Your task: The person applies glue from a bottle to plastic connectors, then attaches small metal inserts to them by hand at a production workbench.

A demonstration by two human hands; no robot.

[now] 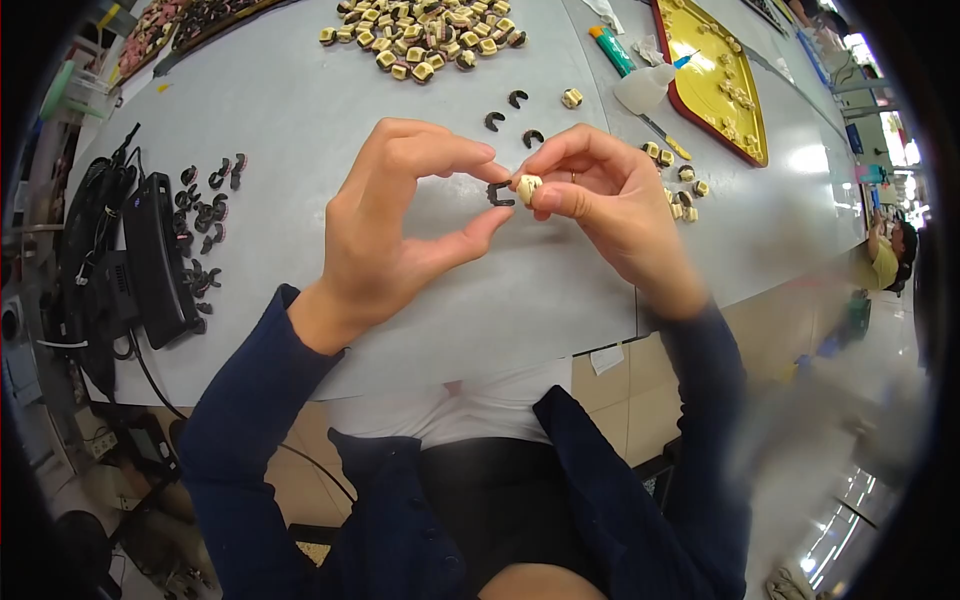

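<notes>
Above the grey table (pixel 430 350), my left hand (pixel 375 215) pinches a small black C-shaped piece (pixel 495 195) between thumb and index fingertips. Right beside it, my right hand (pixel 620 195) grips a small cream-coloured block (pixel 529 188) with thumb and fingers. The two pieces are close together; whether they touch I cannot tell. Just beyond my hands lie a few loose black C-shaped pieces (pixel 494 121) and a single cream block (pixel 572 98). More cream-and-dark blocks (pixel 685 173) sit beside my right hand.
A big heap of cream-and-dark blocks (pixel 420 40) lies at the far side. Several black curved pieces (pixel 210 213) are scattered at left, near a black box (pixel 160 260) with cables. At right are a white bottle (pixel 645 90), a green tube (pixel 612 50), a yellow-handled knife (pixel 665 137) and a yellow tray (pixel 690 85).
</notes>
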